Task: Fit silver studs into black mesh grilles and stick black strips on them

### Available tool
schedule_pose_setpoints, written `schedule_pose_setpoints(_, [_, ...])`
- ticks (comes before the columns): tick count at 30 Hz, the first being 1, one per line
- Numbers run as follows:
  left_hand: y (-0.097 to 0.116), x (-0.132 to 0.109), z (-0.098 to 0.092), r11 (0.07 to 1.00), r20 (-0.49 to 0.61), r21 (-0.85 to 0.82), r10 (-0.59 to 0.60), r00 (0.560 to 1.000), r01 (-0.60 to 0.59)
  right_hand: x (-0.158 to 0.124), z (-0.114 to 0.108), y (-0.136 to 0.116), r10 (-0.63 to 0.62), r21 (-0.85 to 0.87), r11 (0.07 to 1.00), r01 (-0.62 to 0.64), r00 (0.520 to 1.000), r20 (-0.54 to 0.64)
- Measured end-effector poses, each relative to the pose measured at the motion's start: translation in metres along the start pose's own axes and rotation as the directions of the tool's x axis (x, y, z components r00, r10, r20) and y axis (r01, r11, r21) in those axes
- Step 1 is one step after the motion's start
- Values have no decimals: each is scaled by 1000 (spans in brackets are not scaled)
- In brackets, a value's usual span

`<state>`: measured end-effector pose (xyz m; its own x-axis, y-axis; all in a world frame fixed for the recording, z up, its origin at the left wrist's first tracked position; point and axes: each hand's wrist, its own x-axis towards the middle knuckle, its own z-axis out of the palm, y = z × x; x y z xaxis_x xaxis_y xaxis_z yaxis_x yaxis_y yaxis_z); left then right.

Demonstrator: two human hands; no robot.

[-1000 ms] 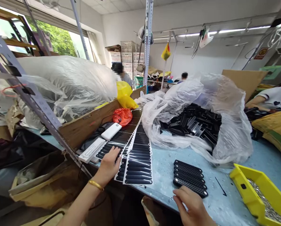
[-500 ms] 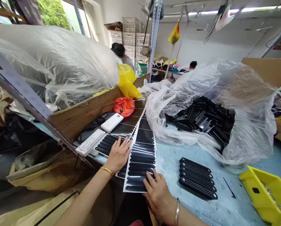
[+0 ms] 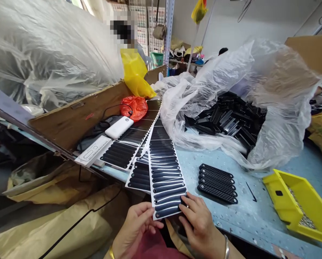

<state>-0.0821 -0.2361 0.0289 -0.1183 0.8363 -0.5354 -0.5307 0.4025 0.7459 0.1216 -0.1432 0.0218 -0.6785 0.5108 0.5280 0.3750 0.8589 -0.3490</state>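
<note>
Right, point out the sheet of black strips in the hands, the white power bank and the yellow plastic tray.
Sheet of black strips (image 3: pixel 166 180), head view, on a strip near its middle.
White power bank (image 3: pixel 119 127), head view, on its top face.
Yellow plastic tray (image 3: pixel 282 205), head view, on its near wall.

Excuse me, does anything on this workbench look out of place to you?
Yes: a thin black sliver lies loose on the blue bench, away from the neat row of black mesh strips.
</note>
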Motion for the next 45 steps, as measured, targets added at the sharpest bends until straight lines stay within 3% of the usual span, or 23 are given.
schedule_pose_setpoints(4, [-7, 7, 9, 993, 44, -115, -16, 999, 21, -8, -11, -9, 85, 52, 995, -84, 996, -27])
schedule_pose_setpoints(12, [-13, 11, 17, 997, 43, -68, -39, 998, 42, 0, 4, -23, 224, 204, 958, -202, 970, -96])
schedule_pose_setpoints(20, [-11, 15, 26, 997, 46, -65, -36, 998, 39, 12, 23, -36, 372, 123, 917, -381, 924, 85])
schedule_pose_setpoints(26, [-7, 16, 30, 998, 80, -58, -14, 997, 19, 12, 25, -37, 382, 69, 918, -391, 917, 116])
schedule_pose_setpoints(32, [1, 19, 34, 1000, 139, -1, 27, 990, -28, 22, 21, -34, 451, 185, 863, -469, 882, 134])
schedule_pose_setpoints(37, [-3, 21, 35, 1000, 95, 21, 14, 995, -16, 34, 19, -25, 556, 318, 734, -600, 800, 225])
schedule_pose_setpoints(39, [-7, 22, 33, 1000, 61, 17, -5, 998, 4, 37, 15, -20, 621, 425, 613, -667, 738, 263])
schedule_pose_setpoints(42, [-12, 22, 28, 1000, 13, 1, -23, 1000, 23, 38, 4, -12, 697, 566, 361, -741, 617, 365])
schedule_pose_setpoints(45, [-13, 21, 21, 998, -30, -37, -48, 998, 47, 28, -16, -1, 760, 672, 247, -698, 570, 313])
